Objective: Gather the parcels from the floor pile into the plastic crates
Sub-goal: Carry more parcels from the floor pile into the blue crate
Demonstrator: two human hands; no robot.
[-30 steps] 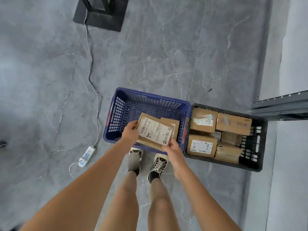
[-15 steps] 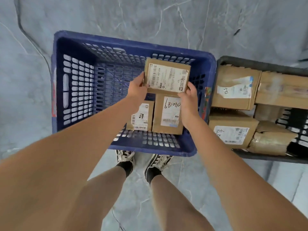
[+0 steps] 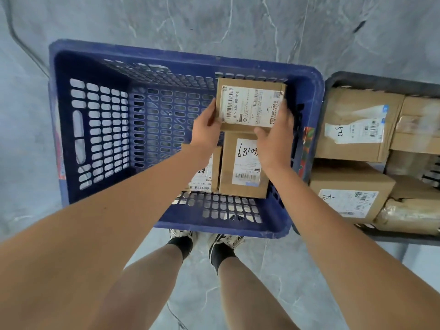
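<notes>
Parcels are what this job turns on, and the head view, the only 1 here, shows the labelled parcel [image 3: 250, 104] held between both hands inside the blue crate [image 3: 66, 120], at its far right corner. The left hand [image 3: 206, 128] grips the parcel's left edge, thumb over the label and fingers curled underneath; the right hand [image 3: 276, 136] clasps the right edge in the same way.

Against 1.0 s ago, when the parcel was carried above the crate's near rim, it has gone forward and down into the crate, and since 0.5 s ago it has edged further toward the far wall. It now sits just beyond the handwritten parcel [image 3: 242, 167], which lies on the crate floor with a smaller parcel [image 3: 207, 172] touching its left side. Whether the held parcel already rests on the floor of the crate cannot be told.

For the task, this reads as the placing step nearly done: the parcel is over its slot, release should come next. The black crate [image 3: 357, 82] beside it looks full of boxes, so the blue one takes the load.
</notes>
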